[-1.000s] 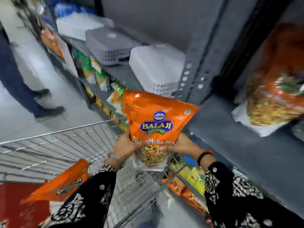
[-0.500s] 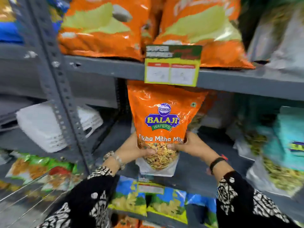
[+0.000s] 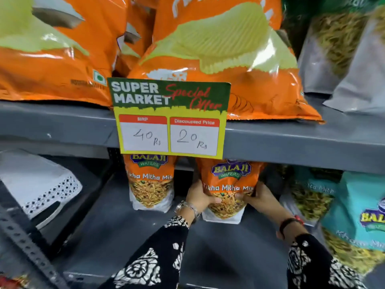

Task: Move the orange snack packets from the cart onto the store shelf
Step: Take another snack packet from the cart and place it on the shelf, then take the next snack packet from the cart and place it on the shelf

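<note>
While both the left hand (image 3: 199,196) and right hand (image 3: 259,200) grasp it, the orange packet (image 3: 228,184) stands upright on the shelf (image 3: 125,236), label outward.

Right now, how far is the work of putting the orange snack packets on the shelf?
One orange Tikha Mitha Mix packet already stands on the grey metal shelf. A second orange packet is gripped by the left hand and right hand, not yet released. The cart is out of view.

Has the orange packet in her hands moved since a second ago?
Yes. The orange packet went from above the cart in under the price card, onto the lower shelf.
</note>
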Tool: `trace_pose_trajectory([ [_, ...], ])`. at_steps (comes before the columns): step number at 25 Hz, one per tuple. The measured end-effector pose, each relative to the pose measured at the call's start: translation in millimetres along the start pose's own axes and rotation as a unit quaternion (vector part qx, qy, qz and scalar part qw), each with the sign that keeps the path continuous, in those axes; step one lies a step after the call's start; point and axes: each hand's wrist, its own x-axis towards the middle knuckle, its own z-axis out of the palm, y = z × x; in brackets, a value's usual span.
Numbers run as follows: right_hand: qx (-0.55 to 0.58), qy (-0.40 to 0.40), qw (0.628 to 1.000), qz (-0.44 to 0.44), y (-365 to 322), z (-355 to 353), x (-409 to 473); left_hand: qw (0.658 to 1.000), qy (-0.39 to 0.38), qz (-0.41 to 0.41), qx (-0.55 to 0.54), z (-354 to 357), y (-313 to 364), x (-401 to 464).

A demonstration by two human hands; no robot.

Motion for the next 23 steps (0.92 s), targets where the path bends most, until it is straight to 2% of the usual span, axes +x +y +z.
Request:
trace_pose_trajectory([
  [3,-0.014,-0.003,0.999,0.036,25,1,5,1.0,0.005,0.0,0.015,15,-13,8],
  [8,0.024,0.06,0.997,0.049,32,7,11,0.999,0.033,0.036,0.006,20,-16,8],
  [10,0.057,0.128,0.989,0.043,31,17,-1,0.996,0.053,0.069,-0.011,15,-21,-6],
  [13,0.069,0.28,0.957,0.013,26,46,-41,0.992,0.091,0.085,-0.019,-8,-38,-46],
  [15,0.039,0.324,0.943,-0.056,15,76,-68,0.99,0.114,0.083,0.013,-37,-56,-80],
  [16,0.03,0.307,0.946,-0.099,7,93,-77,0.988,0.129,0.079,0.039,-53,-66,-99],
  [17,0.023,0.257,0.957,-0.134,-2,114,-90,0.984,0.154,0.063,0.062,-72,-81,-127],
  [20,-0.003,0.022,0.984,-0.175,-27,194,-126,0.969,0.234,-0.034,0.078,-131,-131,-226],
  [23,-0.025,-0.193,0.962,-0.194,-48,281,-166,0.93,0.322,-0.146,0.1,-179,-179,-334],
])
